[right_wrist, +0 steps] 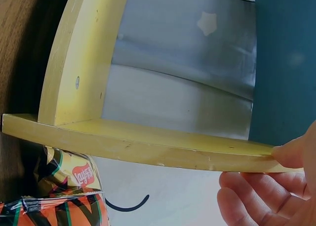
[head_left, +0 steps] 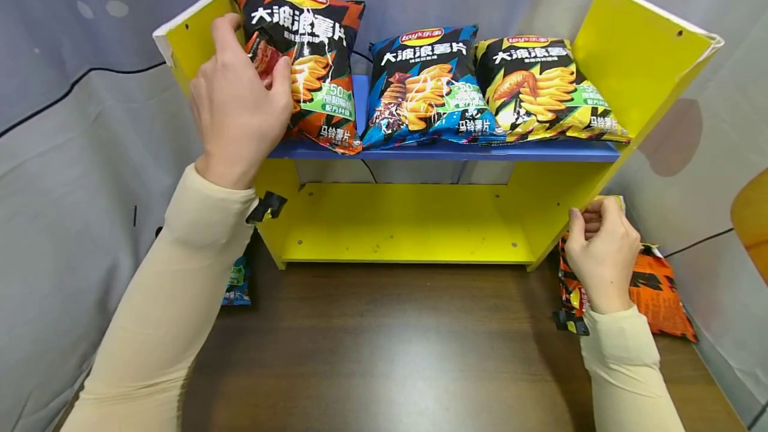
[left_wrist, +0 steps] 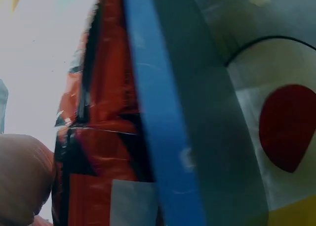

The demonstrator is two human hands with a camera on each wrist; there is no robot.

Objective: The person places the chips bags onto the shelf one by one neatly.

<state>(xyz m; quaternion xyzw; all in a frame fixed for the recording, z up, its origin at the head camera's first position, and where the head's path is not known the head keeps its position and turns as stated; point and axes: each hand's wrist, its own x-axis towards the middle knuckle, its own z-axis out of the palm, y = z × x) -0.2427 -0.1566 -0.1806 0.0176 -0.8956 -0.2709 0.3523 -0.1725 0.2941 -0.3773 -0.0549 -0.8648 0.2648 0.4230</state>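
Note:
My left hand (head_left: 243,102) grips the left side of a red-orange and black bag of potato chips (head_left: 327,39), thumb across its front. The bag stands upright on the blue upper board (head_left: 456,151) of a yellow shelf, at its left end. In the left wrist view the bag's red side (left_wrist: 108,92) is beside the blue board (left_wrist: 158,87). My right hand (head_left: 603,252) holds the front edge of the shelf's right side panel (right_wrist: 148,152), thumb on the inner face and fingers outside. To the right of the gripped bag stand a blue chip bag (head_left: 432,72) and a yellow one (head_left: 528,85).
The lower yellow board (head_left: 396,225) sits just above the brown table (head_left: 372,339). An orange chip bag (head_left: 657,292) lies right of the shelf, with a yellow bag (right_wrist: 71,171) behind it. A blue bag (head_left: 237,285) lies at the left, partly behind my forearm. Grey curtain hangs behind.

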